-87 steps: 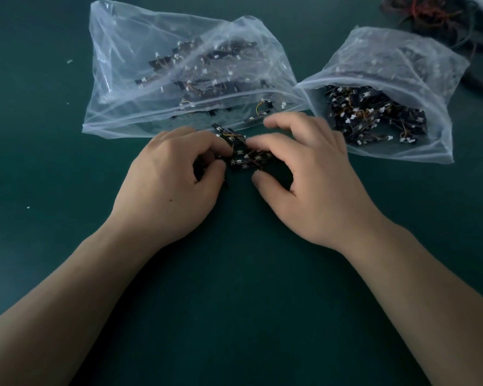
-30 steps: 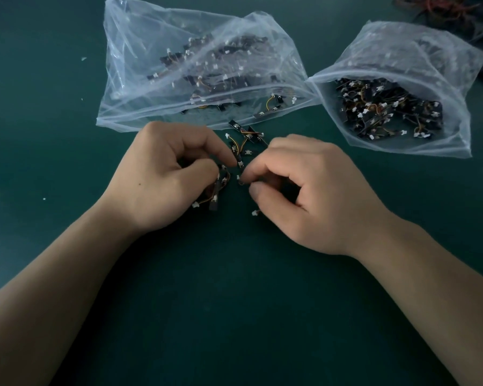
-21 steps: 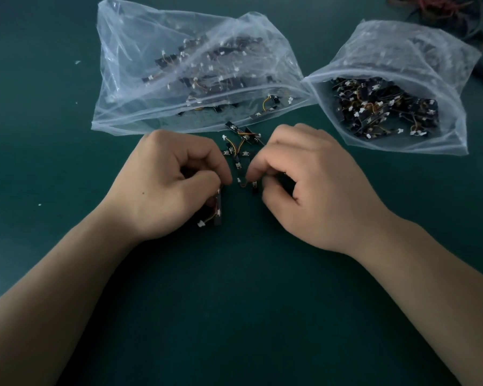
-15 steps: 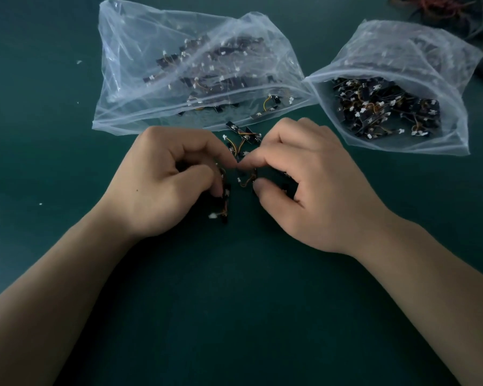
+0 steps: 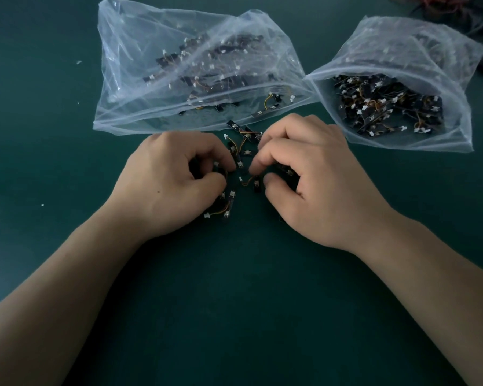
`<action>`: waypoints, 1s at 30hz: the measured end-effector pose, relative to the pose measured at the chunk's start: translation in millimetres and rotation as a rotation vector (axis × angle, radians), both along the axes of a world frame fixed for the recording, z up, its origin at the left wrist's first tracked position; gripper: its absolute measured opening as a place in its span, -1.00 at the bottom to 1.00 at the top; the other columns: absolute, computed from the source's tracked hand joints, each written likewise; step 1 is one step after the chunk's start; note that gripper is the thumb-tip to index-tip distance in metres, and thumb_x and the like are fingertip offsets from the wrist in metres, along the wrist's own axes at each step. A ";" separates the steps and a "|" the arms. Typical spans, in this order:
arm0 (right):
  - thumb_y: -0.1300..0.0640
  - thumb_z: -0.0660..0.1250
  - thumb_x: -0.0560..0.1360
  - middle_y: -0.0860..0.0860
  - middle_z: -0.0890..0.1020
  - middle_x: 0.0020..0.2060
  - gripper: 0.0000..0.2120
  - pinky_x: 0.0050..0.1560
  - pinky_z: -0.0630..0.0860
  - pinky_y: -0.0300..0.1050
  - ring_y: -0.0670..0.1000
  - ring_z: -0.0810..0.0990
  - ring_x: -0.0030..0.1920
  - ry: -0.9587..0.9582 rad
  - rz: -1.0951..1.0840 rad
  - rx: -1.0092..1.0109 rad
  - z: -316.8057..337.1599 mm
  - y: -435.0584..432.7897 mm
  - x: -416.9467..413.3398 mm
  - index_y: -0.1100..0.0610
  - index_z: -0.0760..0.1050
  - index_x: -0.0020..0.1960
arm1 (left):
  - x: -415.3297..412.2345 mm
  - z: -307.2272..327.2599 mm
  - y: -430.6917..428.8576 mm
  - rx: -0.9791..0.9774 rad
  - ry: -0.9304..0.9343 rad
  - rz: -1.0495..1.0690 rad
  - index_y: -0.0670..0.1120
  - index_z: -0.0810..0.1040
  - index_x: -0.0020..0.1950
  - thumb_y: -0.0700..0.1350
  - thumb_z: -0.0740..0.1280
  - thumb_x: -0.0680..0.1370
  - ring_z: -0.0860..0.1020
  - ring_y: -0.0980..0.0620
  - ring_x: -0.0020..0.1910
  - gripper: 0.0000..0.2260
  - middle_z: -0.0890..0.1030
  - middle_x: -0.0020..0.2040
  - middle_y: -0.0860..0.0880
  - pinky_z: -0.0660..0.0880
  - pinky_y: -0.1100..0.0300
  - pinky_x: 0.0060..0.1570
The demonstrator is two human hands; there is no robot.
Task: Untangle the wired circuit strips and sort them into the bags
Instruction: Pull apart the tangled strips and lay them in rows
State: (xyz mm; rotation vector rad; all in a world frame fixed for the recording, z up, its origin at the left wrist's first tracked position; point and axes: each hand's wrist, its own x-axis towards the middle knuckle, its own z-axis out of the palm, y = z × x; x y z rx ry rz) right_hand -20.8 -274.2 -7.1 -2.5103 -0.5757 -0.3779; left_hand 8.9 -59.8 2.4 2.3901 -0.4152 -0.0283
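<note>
The person's left hand (image 5: 173,179) and right hand (image 5: 313,176) rest knuckles-up on the dark green counter (image 5: 248,302), close together, with a scatter of small black circuit strips with orange wires and white plugs (image 5: 239,151) lying between them.

The left grip is closed tight. Its fingers are curled under, and the thumb and forefinger pinch a looped strip (image 5: 223,210). That strip's orange wire and white plug trail out below the hand onto the counter.

The right grip is also curled in. Its forefinger and thumb tips nearly meet on the wire of a short strip (image 5: 257,186), which lies on the counter just beside the thumb. More dark pieces show under its bent fingers, though how they are held cannot be told.

Beyond the left hand lies a large clear plastic bag (image 5: 179,65), its mouth edge toward the hands and strips spread inside it. Beyond the right hand sits a second clear plastic bag (image 5: 418,59), its mouth open toward the person over a dense heap of strips. The two bags touch at their near corners.

A tangle of red and dark wires (image 5: 444,6) sits at the far right edge. A few white specks (image 5: 42,204) dot the counter on the left.
</note>
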 end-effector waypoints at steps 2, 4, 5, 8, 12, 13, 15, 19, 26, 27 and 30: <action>0.25 0.41 0.47 -0.10 0.56 0.03 -0.84 0.31 0.30 -0.08 -0.02 0.51 0.15 -0.011 -0.005 0.008 0.6 0.5 -0.6 0.01 0.65 -0.05 | -0.2 0.3 0.1 0.013 0.007 0.001 0.16 0.65 -0.15 -0.02 0.29 0.32 0.51 0.11 -0.33 -0.81 0.59 -0.30 0.16 0.47 0.12 -0.23; 0.24 0.41 0.48 -0.10 0.57 0.05 -0.86 0.34 0.26 -0.14 -0.03 0.51 0.18 -0.011 -0.003 0.017 1.4 0.5 -1.0 0.01 0.64 -0.06 | -0.8 0.7 -0.1 0.017 0.008 -0.010 0.15 0.63 -0.19 -0.03 0.29 0.31 0.51 0.11 -0.33 -0.83 0.59 -0.31 0.16 0.44 0.14 -0.24; 0.24 0.41 0.48 -0.10 0.57 0.06 -0.86 0.35 0.24 -0.16 -0.03 0.51 0.19 -0.005 -0.002 0.020 1.5 0.4 -1.1 0.01 0.64 -0.06 | -1.2 1.1 -0.2 0.016 0.008 -0.018 0.13 0.64 -0.20 -0.03 0.29 0.31 0.51 0.10 -0.34 -0.84 0.59 -0.33 0.14 0.44 0.15 -0.25; 0.27 0.40 0.48 -0.10 0.58 0.07 -0.84 0.36 0.27 -0.12 -0.03 0.51 0.20 0.009 -0.014 0.035 1.9 -0.1 -1.0 0.02 0.64 -0.06 | -1.8 2.5 -0.2 0.015 0.010 -0.024 0.05 0.65 -0.25 -0.04 0.28 0.30 0.50 0.03 -0.35 -0.85 0.56 -0.40 0.05 0.42 0.16 -0.28; 0.28 0.38 0.50 -0.13 0.59 0.05 -0.83 0.35 0.28 -0.13 -0.04 0.52 0.18 0.024 -0.051 0.077 1.7 -1.1 -0.5 0.02 0.63 -0.06 | -2.3 4.6 0.6 0.007 0.015 -0.041 -0.04 0.65 -0.29 -0.02 0.25 0.29 0.51 -0.04 -0.33 -0.81 0.55 -0.42 -0.03 0.46 0.09 -0.29; 0.26 0.38 0.51 -0.13 0.59 0.05 -0.84 0.35 0.28 -0.14 -0.05 0.51 0.18 0.030 -0.058 0.082 1.4 -1.7 -0.3 0.01 0.63 -0.06 | -2.4 5.2 0.8 0.003 0.015 -0.047 -0.06 0.64 -0.30 -0.02 0.25 0.28 0.51 -0.05 -0.32 -0.79 0.54 -0.42 -0.04 0.49 0.07 -0.27; 0.19 0.38 0.52 -0.14 0.58 0.07 -0.88 0.35 0.22 -0.22 -0.06 0.50 0.20 0.043 -0.064 0.080 1.0 -1.9 -0.3 0.00 0.63 -0.03 | -2.2 5.6 1.1 -0.001 0.012 -0.050 -0.07 0.64 -0.30 -0.02 0.25 0.29 0.52 -0.06 -0.31 -0.79 0.54 -0.43 -0.05 0.49 0.07 -0.26; -0.01 0.42 0.52 -0.14 0.54 0.15 -0.87 0.33 0.17 -0.22 -0.07 0.47 0.27 0.077 -0.035 0.005 0.6 -0.1 -0.9 -0.05 0.64 0.06 | -2.6 4.4 0.3 -0.019 0.009 -0.036 -0.02 0.66 -0.25 -0.03 0.27 0.32 0.50 -0.02 -0.35 -0.82 0.56 -0.41 -0.02 0.40 0.18 -0.35; -0.07 0.47 0.49 -0.13 0.53 0.28 -0.87 0.41 0.12 -0.12 -0.07 0.40 0.40 0.125 0.007 -0.019 2.9 -0.9 -1.9 -0.07 0.68 0.01 | -2.9 3.0 0.9 -0.014 0.018 -0.078 0.05 0.66 -0.22 -0.03 0.31 0.34 0.54 0.05 -0.32 -0.86 0.62 -0.35 0.06 0.39 0.19 -0.28; -0.07 0.46 0.48 -0.14 0.53 0.28 -0.88 0.42 0.10 -0.12 -0.08 0.39 0.42 0.135 0.027 -0.021 4.2 -0.6 -2.6 -0.07 0.67 -0.02 | -2.8 3.4 1.4 -0.015 0.025 -0.094 0.07 0.67 -0.21 -0.04 0.31 0.33 0.55 0.05 -0.31 -0.86 0.62 -0.35 0.07 0.40 0.18 -0.27; 0.00 0.44 0.44 -0.17 0.52 0.31 -0.96 0.45 0.06 -0.11 -0.12 0.34 0.45 0.173 0.104 -0.033 7.8 0.7 -5.0 -0.06 0.62 -0.16 | -3.9 5.0 2.8 -0.012 0.027 -0.161 0.12 0.68 -0.16 -0.05 0.32 0.32 0.57 0.02 -0.25 -0.81 0.63 -0.31 0.09 0.43 0.19 -0.24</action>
